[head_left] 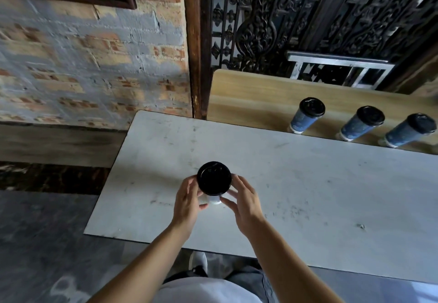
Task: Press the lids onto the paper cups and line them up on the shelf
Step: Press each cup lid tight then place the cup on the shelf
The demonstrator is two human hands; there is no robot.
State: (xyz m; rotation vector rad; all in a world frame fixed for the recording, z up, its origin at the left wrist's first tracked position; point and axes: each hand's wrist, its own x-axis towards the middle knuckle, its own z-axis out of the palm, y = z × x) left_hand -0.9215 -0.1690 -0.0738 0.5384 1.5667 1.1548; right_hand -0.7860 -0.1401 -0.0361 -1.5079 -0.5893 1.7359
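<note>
**Seating the lid.** A paper cup (pixel 214 199) is standing near the worktop's (pixel 308 184) left end, closer to its near edge, with its black lid (pixel 214 178) facing upward. The left hand (pixel 188 198) is curling its fingers round the cup wall. The right hand (pixel 245 198) is cupping the opposite side with fingers spread, though blur is hiding whether they touch. Three capped cups (pixel 361 122) are lining the shelf (pixel 248 94) beyond the far edge. Pressing evenly round the rim while bracing the wall lightly is likely guarding against a half-caught lid.

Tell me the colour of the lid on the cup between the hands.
Black: the lid on the cup, head view.
</note>
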